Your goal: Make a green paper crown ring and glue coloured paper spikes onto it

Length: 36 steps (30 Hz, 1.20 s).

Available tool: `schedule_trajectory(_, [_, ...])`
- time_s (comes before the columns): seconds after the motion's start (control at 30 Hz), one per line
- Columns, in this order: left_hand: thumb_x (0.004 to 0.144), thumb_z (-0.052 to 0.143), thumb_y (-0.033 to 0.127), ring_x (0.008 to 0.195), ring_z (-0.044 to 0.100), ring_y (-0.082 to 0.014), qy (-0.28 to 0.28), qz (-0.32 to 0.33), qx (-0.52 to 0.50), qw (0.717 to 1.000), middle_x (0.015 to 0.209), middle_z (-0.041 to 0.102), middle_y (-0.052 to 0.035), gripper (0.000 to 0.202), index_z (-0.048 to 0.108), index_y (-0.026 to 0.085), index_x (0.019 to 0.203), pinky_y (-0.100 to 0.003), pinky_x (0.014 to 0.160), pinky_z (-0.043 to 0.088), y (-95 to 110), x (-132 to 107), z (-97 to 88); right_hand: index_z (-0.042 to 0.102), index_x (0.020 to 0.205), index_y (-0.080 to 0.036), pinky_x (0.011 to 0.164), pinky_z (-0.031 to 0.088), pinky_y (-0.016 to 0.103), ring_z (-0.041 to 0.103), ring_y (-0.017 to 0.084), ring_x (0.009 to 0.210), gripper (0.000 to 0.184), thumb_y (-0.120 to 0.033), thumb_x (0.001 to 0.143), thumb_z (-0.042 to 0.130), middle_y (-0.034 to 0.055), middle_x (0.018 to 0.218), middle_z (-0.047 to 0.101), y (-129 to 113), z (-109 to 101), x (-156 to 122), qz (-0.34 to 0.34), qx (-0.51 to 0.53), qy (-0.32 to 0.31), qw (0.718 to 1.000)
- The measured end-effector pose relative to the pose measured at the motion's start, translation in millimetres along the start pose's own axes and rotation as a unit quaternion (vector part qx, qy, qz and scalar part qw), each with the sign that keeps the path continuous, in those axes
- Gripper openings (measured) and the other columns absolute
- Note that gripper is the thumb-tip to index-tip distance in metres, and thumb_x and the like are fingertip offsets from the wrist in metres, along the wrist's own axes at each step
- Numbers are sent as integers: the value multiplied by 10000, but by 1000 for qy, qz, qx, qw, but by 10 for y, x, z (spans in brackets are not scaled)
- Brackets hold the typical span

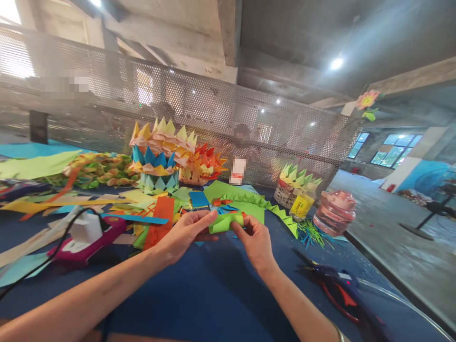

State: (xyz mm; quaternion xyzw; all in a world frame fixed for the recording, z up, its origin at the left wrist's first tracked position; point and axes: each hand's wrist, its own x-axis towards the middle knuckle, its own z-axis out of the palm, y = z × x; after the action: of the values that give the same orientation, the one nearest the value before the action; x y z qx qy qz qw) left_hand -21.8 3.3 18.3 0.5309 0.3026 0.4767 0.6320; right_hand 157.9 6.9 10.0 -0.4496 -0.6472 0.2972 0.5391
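Both hands meet over the dark blue table around a curled strip of light green paper (224, 223). My left hand (190, 228) grips its left end, thumb on top and fingers behind. At the other end, my right hand (254, 235) pinches the paper between thumb and fingers. A bit of orange shows at the paper's upper right edge; what it belongs to is partly hidden. Just behind the hands lie flat green sheets (254, 216) and a chain of folded green paper points (285, 219).
Folded paper crowns (160, 164) stand at the back before a perforated screen (199, 99). Paper strips and a magenta power strip (85, 242) lie left. On the right are a yellow-labelled bottle (301, 206), a pink jar (335, 213), scissors (342, 297) and a dark glue gun (331, 273).
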Motion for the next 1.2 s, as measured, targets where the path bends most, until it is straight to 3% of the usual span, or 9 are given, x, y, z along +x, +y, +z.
schedule_trajectory(0.17, [621, 822, 365, 757, 674, -162, 13, 26, 66, 997, 878, 735, -43, 429, 678, 151, 964, -245, 681, 531, -49, 29, 17, 475, 593, -192, 514, 336, 215, 374, 87, 534, 282, -374, 709, 657, -58, 566, 431, -17, 24, -16, 15, 10, 17, 1000])
schedule_trajectory(0.53, [606, 809, 426, 745, 717, -205, 63, 0, 58, 996, 787, 753, -63, 377, 677, 143, 817, -276, 670, 566, -82, 71, -15, 431, 580, -214, 477, 311, 219, 328, 81, 488, 344, -412, 700, 685, -77, 521, 398, -44, 57, -55, 30, 44, 11, 999])
schedule_trajectory(0.7, [604, 810, 419, 743, 722, -219, 70, 2, 67, 995, 781, 756, -70, 359, 673, 146, 793, -286, 663, 574, -74, 60, -11, 500, 727, -208, 532, 390, 231, 465, 106, 543, 271, -392, 704, 697, -45, 613, 537, -11, 65, -52, 41, 67, 6, 997])
schedule_trajectory(0.87, [615, 799, 431, 734, 720, -216, 75, 5, 83, 994, 776, 755, -67, 361, 667, 149, 798, -290, 657, 578, -68, 60, -19, 445, 970, -222, 495, 383, 227, 509, 119, 517, 375, -376, 730, 688, -61, 603, 588, 4, 75, -70, 52, 80, -13, 995])
schedule_trajectory(1.03, [608, 808, 423, 691, 711, -201, 68, 0, 92, 993, 752, 750, -64, 371, 678, 143, 813, -287, 645, 571, -37, 42, -13, 435, 1020, -223, 569, 429, 251, 571, 140, 595, 375, -350, 755, 667, -37, 675, 630, -13, 77, -88, 35, 72, -30, 996])
schedule_trajectory(1.2, [605, 807, 391, 685, 699, -190, 56, 12, 99, 993, 757, 744, -63, 344, 679, 146, 810, -266, 617, 556, -43, 32, 6, 434, 1022, -229, 562, 418, 252, 536, 133, 567, 343, -315, 771, 652, -59, 637, 590, -6, 76, -103, 16, 48, -20, 999])
